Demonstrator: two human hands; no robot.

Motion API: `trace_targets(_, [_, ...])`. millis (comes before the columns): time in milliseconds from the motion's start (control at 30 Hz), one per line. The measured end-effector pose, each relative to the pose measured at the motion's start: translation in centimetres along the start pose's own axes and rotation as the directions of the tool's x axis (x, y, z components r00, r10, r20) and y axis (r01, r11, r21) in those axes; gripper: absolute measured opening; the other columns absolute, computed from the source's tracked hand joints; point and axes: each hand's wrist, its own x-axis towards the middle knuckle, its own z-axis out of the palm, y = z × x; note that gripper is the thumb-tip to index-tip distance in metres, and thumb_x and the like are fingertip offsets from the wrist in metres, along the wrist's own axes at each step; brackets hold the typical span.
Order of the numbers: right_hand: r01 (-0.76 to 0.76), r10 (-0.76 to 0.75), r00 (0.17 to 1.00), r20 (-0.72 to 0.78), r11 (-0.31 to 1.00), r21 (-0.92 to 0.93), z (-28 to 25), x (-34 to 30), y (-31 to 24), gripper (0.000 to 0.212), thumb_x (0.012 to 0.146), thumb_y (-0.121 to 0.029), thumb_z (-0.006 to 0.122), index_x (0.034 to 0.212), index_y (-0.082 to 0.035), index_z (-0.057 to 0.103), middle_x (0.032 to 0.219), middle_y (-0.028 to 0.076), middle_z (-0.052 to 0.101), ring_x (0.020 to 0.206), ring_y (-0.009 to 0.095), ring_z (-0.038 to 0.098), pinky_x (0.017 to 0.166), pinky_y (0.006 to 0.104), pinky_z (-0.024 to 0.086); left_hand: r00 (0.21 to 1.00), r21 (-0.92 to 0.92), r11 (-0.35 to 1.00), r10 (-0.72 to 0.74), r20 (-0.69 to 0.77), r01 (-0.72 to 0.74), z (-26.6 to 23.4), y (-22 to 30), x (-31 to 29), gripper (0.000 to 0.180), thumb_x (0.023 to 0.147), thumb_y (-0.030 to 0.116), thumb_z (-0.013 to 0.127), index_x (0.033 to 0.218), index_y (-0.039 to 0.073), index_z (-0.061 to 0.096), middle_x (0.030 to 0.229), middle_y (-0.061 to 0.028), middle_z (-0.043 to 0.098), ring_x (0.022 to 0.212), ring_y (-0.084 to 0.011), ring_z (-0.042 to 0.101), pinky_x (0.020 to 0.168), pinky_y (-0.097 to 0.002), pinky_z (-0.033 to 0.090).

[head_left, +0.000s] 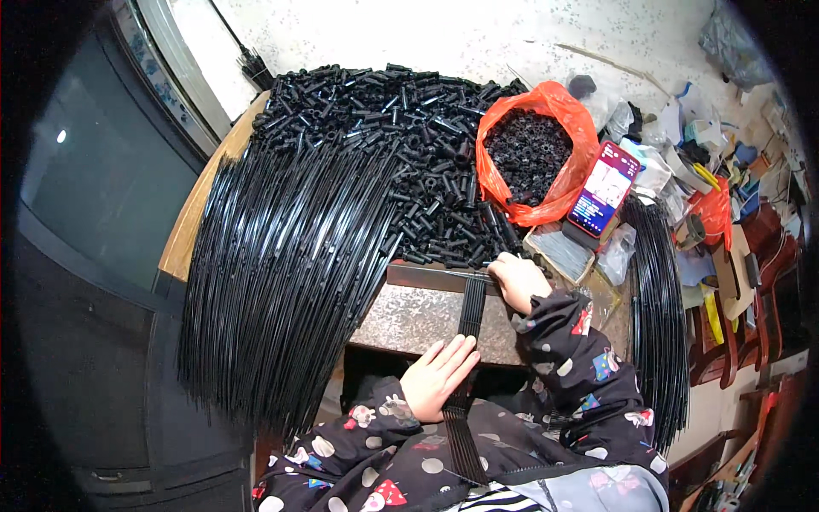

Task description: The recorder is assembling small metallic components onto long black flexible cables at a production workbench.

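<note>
A flat row of thin black rods [472,309] runs from a dark bar [418,275] at the table's near side down onto my lap. My left hand [438,380] lies across this row, fingers stretched out and close together, palm down. Just right of the row's far end is my right hand [520,283], its fingers curled and closed at the edge of a heap of short black plastic tubes [435,183]. Whatever sits between those fingertips is hidden. The brown speckled tabletop [409,317] shows beneath the bar.
A large sheaf of black rods [264,282] overhangs the table at left; another sheaf [657,333] hangs at right. Behind my right hand are a red bag [583,119] of small black parts, a lit phone [603,189] and a clear box [560,253]. Clutter fills the far right.
</note>
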Motion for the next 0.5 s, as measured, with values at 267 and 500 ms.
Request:
trace_targets(267, [0.277, -0.322, 0.943, -0.089, 0.903, -0.327, -2.7, -2.3, 3.2, 0.015, 0.062, -0.01, 0.045, 0.075, -0.004, 0.048, 0.072, 0.009, 0.046, 0.063, 0.024, 0.045, 0.055, 0.0312, 0.038, 1.0, 0.021, 0.999, 0.028, -0.01, -0.028, -0.2, -0.1, 0.6, 0.069, 0.053, 0.028, 0.056, 0.108, -0.004, 0.031, 0.117, -0.0207, 0.024, 0.108, -0.0304, 0.025, 0.086, -0.0377, 0.022])
trace_targets(500, [0.062, -0.057, 0.996, 0.066, 0.995, -0.077, -3.2, -2.1, 2.3, 0.02, 0.061, -0.005, 0.045, 0.08, -0.006, 0.048, 0.074, 0.01, 0.047, 0.068, 0.027, 0.048, 0.057, 0.0327, 0.04, 0.999, -0.01, 1.0, 0.027, -0.043, -0.027, 0.0, 0.0, 0.6, 0.067, 0.055, 0.028, 0.055, 0.108, -0.005, 0.031, 0.115, -0.0219, 0.025, 0.107, -0.0312, 0.026, 0.086, -0.0376, 0.022])
